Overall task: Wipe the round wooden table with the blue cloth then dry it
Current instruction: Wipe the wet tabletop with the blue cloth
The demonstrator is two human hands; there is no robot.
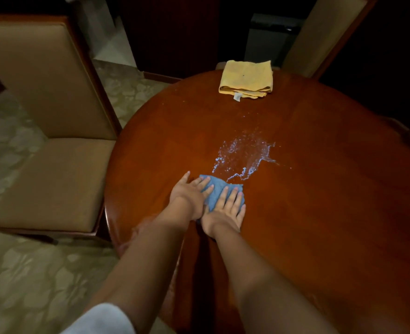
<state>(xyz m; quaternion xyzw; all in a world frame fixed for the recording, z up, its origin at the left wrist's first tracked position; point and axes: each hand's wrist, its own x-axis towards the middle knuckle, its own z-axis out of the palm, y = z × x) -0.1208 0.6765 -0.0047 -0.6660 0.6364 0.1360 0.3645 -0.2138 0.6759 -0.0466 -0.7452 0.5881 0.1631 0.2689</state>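
Pressing flat, the left hand and right hand pin the blue cloth to the bench, fingers straight, neither grip curled. Water lies just beyond; bare wood spreads right, with a folded yellow cloth at the far edge.

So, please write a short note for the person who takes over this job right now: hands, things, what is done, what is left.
Left hand: flat, fingers straight, pressing on the small blue cloth.
Right hand: flat on the same cloth, beside the left.
The cloth lies on the round reddish wooden table, near the front edge, just touching the spilled water at the table's middle.
The folded yellow towel sits at the far edge, untouched.
Done: cloth placed and pressed down.
Left: wipe the puddle and the scattered drops toward the towel, then dry the table, probably with the yellow towel.
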